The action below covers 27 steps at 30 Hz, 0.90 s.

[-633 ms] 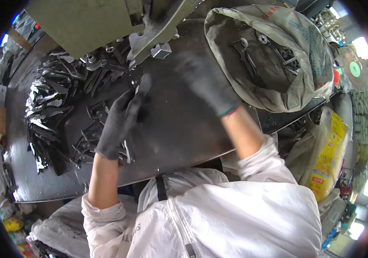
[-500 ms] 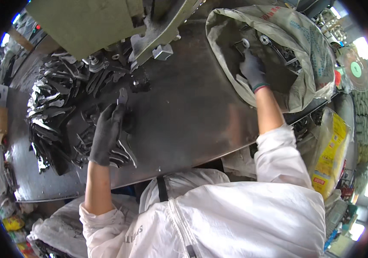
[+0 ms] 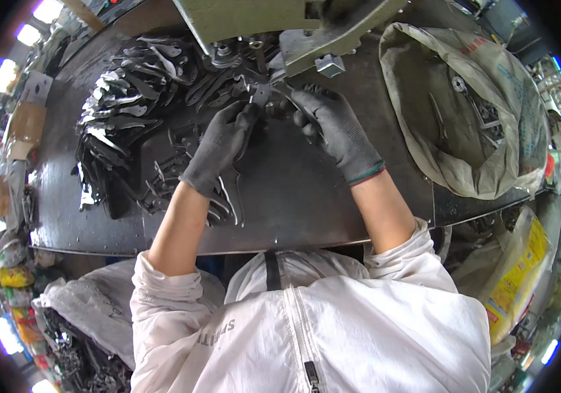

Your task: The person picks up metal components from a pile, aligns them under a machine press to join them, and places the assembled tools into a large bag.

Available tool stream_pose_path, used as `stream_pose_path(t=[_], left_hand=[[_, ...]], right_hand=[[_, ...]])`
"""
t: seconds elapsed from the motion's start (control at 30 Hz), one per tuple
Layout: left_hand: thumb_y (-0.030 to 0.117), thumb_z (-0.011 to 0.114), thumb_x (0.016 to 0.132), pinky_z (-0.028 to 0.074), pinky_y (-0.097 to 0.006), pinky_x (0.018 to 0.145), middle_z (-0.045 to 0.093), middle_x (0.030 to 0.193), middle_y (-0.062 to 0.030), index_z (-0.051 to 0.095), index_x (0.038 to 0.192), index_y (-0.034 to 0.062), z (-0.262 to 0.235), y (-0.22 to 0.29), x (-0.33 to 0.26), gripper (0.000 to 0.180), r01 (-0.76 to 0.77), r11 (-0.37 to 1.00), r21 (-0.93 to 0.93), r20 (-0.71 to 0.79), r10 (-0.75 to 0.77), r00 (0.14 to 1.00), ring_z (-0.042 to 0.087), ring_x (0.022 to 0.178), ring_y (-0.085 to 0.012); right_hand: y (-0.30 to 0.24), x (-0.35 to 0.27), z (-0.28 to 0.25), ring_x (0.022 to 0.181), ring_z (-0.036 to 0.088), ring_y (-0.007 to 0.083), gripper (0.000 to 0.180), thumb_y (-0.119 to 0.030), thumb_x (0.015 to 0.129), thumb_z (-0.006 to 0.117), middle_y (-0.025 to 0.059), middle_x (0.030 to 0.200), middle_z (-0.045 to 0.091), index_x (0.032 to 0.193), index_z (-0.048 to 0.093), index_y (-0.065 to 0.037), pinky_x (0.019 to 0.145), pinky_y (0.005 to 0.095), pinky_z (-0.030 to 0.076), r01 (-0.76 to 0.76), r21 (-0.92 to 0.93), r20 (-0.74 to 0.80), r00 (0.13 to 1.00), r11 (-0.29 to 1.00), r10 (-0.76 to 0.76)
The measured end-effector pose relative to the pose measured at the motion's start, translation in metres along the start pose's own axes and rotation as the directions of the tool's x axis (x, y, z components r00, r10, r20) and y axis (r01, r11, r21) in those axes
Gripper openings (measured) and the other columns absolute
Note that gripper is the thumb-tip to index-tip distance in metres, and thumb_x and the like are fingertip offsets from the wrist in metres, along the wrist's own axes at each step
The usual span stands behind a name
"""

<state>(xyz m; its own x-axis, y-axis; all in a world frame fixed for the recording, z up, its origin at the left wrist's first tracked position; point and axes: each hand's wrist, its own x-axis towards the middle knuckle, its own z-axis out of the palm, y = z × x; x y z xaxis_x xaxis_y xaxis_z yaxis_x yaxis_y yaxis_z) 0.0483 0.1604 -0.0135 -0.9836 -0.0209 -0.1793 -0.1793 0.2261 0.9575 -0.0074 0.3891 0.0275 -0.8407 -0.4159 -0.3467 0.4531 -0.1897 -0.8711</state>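
My left hand (image 3: 218, 147), in a dark grey glove, is closed on a flat dark metal plate (image 3: 262, 93) with a rounded end. The plate sticks out past the fingertips, close under the machine head (image 3: 247, 23). Beside it, my gloved right hand (image 3: 342, 131) is closed with thumb and fingers pinched together. A thin metal piece (image 3: 288, 86) shows at its fingertips, near the plate; its full shape is hidden by the glove. Several curved metal parts (image 3: 224, 200) lie below my left wrist.
A large heap of curved metal lever-like parts (image 3: 123, 111) covers the left of the dark metal table (image 3: 306, 209). An open woven sack (image 3: 418, 157) with metal pieces inside stands on the right. A small metal block (image 3: 329, 65) projects from the machine's arm.
My right hand has left the sack and come left to the machine, beside my left hand. My left hand has moved with the plate up to the machine head. The view has shifted.
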Motion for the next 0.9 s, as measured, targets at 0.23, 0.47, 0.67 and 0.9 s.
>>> stream_pose_path(t=[0.23, 0.47, 0.67, 0.9], left_hand=[[0.028, 0.056, 0.109, 0.053, -0.027, 0.082, 0.071, 0.104, -0.0048, 0.063, 0.129, -0.0049, -0.018, -0.007, 0.015, 0.039, -0.084, 0.995, -0.05, -0.014, 0.083, 0.996, 0.064, 0.091, -0.0096], [0.032, 0.057, 0.107, 0.051, -0.033, 0.07, 0.069, 0.085, -0.0013, 0.07, 0.117, -0.0014, -0.008, 0.055, -0.014, 0.037, 0.013, 0.999, -0.051, -0.024, -0.014, 1.0, 0.06, 0.075, -0.0104], [0.029, 0.057, 0.103, 0.05, -0.039, 0.065, 0.064, 0.072, -0.0102, 0.071, 0.11, -0.0024, -0.016, -0.019, 0.02, 0.035, -0.139, 0.874, 0.466, 0.034, 0.139, 0.99, 0.06, 0.069, -0.0173], [0.028, 0.06, 0.097, 0.056, -0.043, 0.074, 0.071, 0.083, -0.0188, 0.074, 0.086, 0.0076, -0.077, 0.017, -0.037, 0.027, -0.016, 0.747, 0.665, -0.436, 0.405, 0.804, 0.072, 0.083, -0.0357]], right_hand=[[0.033, 0.024, 0.013, 0.067, 0.058, 0.0041, 0.025, -0.022, 0.099, 0.072, -0.0013, 0.089, 0.069, 0.115, 0.07, -0.003, 0.06, 0.024, 0.051, 0.236, -0.249, 0.046, 0.972, 0.939, -0.232], [0.035, 0.016, 0.012, 0.083, 0.063, 0.0058, 0.027, -0.013, 0.099, 0.068, 0.0026, 0.1, 0.072, 0.124, 0.068, -0.002, 0.071, 0.0255, 0.053, 0.229, -0.413, 0.043, 0.972, 0.881, -0.233], [0.061, 0.035, 0.012, 0.089, 0.067, 0.0089, 0.03, -0.013, 0.1, 0.067, 0.0074, 0.11, 0.073, 0.127, 0.066, 0.002, 0.076, 0.0277, 0.056, 0.242, -0.298, 0.128, 0.969, 0.923, -0.213], [0.056, 0.03, 0.003, 0.076, 0.066, 0.0097, 0.029, -0.014, 0.102, 0.066, 0.0074, 0.107, 0.071, 0.126, 0.062, 0.002, 0.063, 0.0241, 0.054, 0.118, -0.247, 0.107, 0.99, 0.962, -0.094]])
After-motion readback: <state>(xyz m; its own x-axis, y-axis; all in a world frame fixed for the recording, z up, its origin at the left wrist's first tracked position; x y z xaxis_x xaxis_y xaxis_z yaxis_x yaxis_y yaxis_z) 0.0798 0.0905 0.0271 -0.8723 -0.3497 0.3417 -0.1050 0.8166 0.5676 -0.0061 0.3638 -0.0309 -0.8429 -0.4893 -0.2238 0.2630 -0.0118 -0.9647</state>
